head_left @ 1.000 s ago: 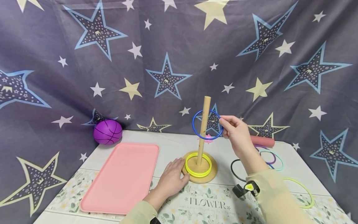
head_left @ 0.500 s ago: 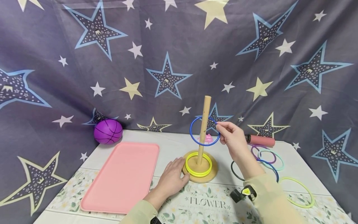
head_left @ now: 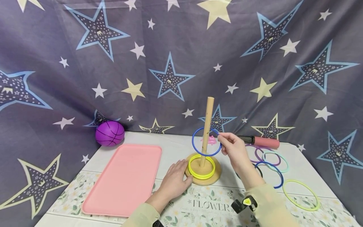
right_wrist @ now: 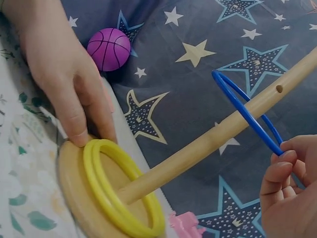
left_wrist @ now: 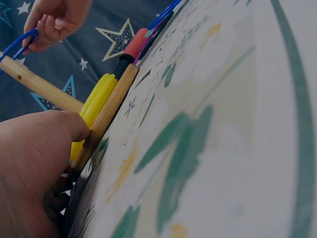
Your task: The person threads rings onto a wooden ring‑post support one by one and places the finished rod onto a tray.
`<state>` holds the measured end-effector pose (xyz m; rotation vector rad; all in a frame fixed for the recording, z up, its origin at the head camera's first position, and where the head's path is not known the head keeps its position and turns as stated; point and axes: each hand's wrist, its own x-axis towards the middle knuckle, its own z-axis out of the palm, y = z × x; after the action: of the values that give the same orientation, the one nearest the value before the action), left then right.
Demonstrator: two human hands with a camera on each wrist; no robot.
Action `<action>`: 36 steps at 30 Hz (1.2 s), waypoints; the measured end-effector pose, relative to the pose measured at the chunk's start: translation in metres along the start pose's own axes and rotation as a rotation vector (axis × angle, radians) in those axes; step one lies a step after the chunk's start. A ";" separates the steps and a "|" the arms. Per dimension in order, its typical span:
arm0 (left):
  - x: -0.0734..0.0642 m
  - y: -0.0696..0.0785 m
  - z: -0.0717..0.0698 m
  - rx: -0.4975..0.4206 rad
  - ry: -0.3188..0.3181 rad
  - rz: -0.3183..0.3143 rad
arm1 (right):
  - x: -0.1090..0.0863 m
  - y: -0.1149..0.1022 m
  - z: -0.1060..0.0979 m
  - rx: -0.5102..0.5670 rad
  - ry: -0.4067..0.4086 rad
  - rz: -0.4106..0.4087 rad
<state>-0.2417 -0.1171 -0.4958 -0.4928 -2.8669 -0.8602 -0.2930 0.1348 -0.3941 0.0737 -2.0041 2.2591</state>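
Observation:
A wooden post (head_left: 208, 116) rises from a round base (head_left: 210, 181), where two yellow rings (head_left: 212, 170) lie around its foot. My right hand (head_left: 233, 149) pinches a blue ring (head_left: 193, 145) between thumb and fingertips at its right side. The ring encircles the post partway down and is tilted; in the right wrist view the blue ring (right_wrist: 237, 104) passes in front of and behind the wood. My left hand (head_left: 174, 179) rests at the left edge of the base, its fingers extended and its thumb (left_wrist: 74, 126) touching the rim beside the yellow rings.
At right lie a blue ring (head_left: 280, 176), a yellow-green ring (head_left: 316, 197), a mint ring (head_left: 287, 164), purple rings and a partly hidden black ring. Behind them is a red-and-black cylinder (head_left: 266, 142). A pink tray (head_left: 124, 179) and purple ball (head_left: 110, 133) stand left; a pink toy (head_left: 211, 140) behind.
My right hand has lowered the blue ring along the post and shifted slightly left. The left hand and the base have stayed in place.

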 end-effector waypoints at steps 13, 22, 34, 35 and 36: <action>-0.001 0.000 0.002 -0.003 0.008 0.010 | -0.012 0.035 0.001 -0.014 0.019 0.061; -0.001 -0.001 0.003 -0.002 0.008 0.011 | -0.018 0.050 -0.001 -0.021 0.026 0.090; 0.000 0.001 0.000 -0.009 0.000 0.003 | -0.016 0.067 -0.001 -0.070 0.012 0.143; 0.000 0.001 0.000 -0.008 -0.001 0.004 | -0.016 0.069 -0.001 -0.073 0.010 0.142; 0.000 0.001 0.000 -0.007 -0.001 0.004 | -0.016 0.069 -0.001 -0.078 0.008 0.141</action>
<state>-0.2412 -0.1160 -0.4948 -0.5002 -2.8640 -0.8695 -0.2853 0.1270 -0.4646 -0.0863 -2.1545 2.2540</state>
